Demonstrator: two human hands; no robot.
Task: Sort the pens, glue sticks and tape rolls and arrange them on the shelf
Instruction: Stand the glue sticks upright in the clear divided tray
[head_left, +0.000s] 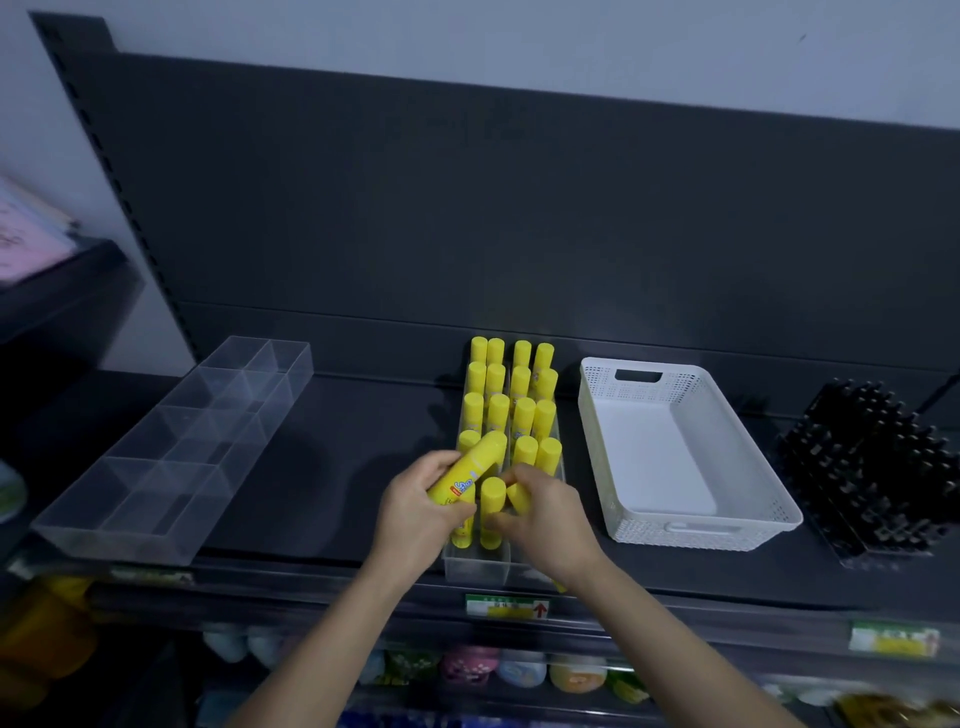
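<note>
Several yellow glue sticks (521, 400) stand upright in rows inside a clear narrow tray (478, 569) on the dark shelf (363, 467). My left hand (415, 514) grips a tilted yellow glue stick (470, 475) over the tray's front part. My right hand (545, 514) holds another glue stick (518, 496) and its fingers pinch the base of an upright stick (492, 512) in the tray. The tray's front end holds no sticks.
A clear divided organiser (171, 457) lies at the left of the shelf. A white perforated basket (680, 457) sits right of the tray, and a black pen rack (878, 473) stands at the far right. Lower shelves hold colourful goods.
</note>
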